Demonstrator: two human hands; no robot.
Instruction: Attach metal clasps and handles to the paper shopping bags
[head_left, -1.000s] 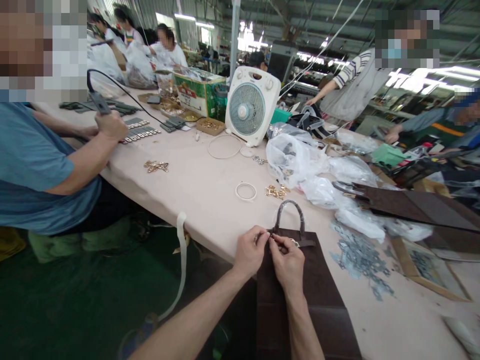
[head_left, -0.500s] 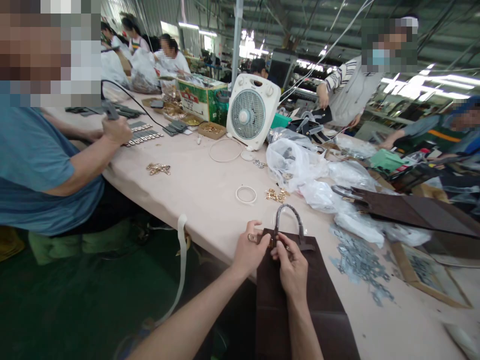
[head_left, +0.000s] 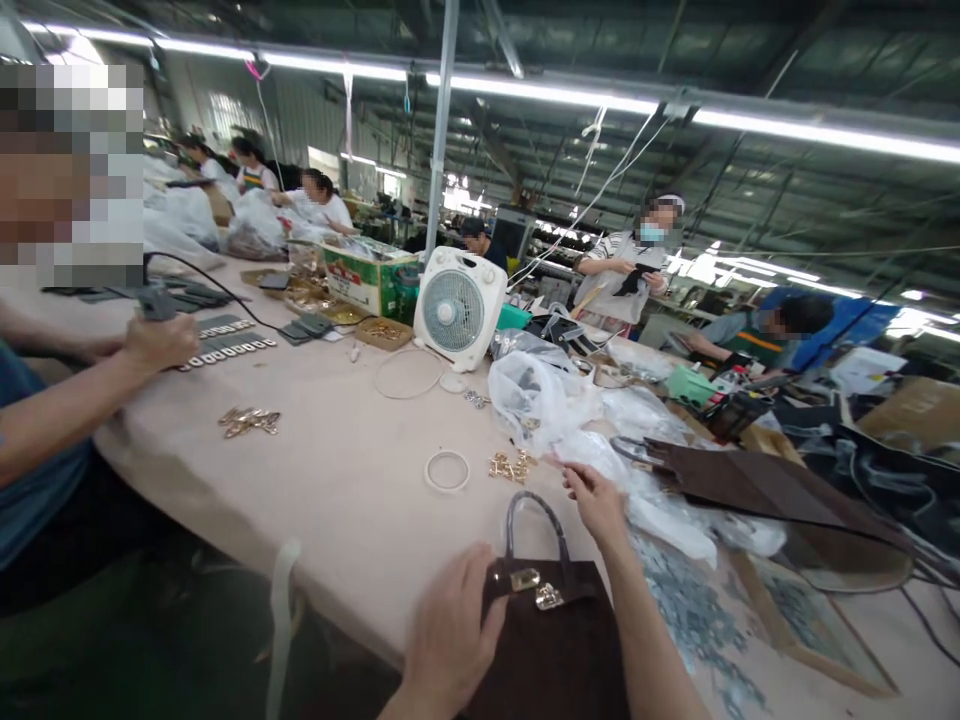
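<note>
A dark brown tote bag [head_left: 551,650] lies at the table's near edge, with its dark looped handle [head_left: 534,525] standing up. Two gold metal clasps [head_left: 536,587] sit on its top band. My left hand [head_left: 452,632] holds the bag's top left edge, just beside the clasps. My right hand [head_left: 596,503] is off the bag, fingers apart and holding nothing, at a white plastic bag [head_left: 600,465]. Just left of those fingers lies a small heap of gold fittings [head_left: 511,466]. A white ring [head_left: 447,471] lies further left.
A second brown bag [head_left: 750,485] lies to the right, beside spilled grey metal parts [head_left: 686,600] and a wooden tray [head_left: 795,625]. Further along the pale table [head_left: 337,500] stand a white fan [head_left: 459,308] and a green-printed box [head_left: 367,280]. A co-worker's hand [head_left: 159,342] holds a corded tool at left.
My view has tilted upward. My hands have parted: the right hand left the bag's handle area and moved up and right to the plastic, while the left stays on the bag. Both clasps now show.
</note>
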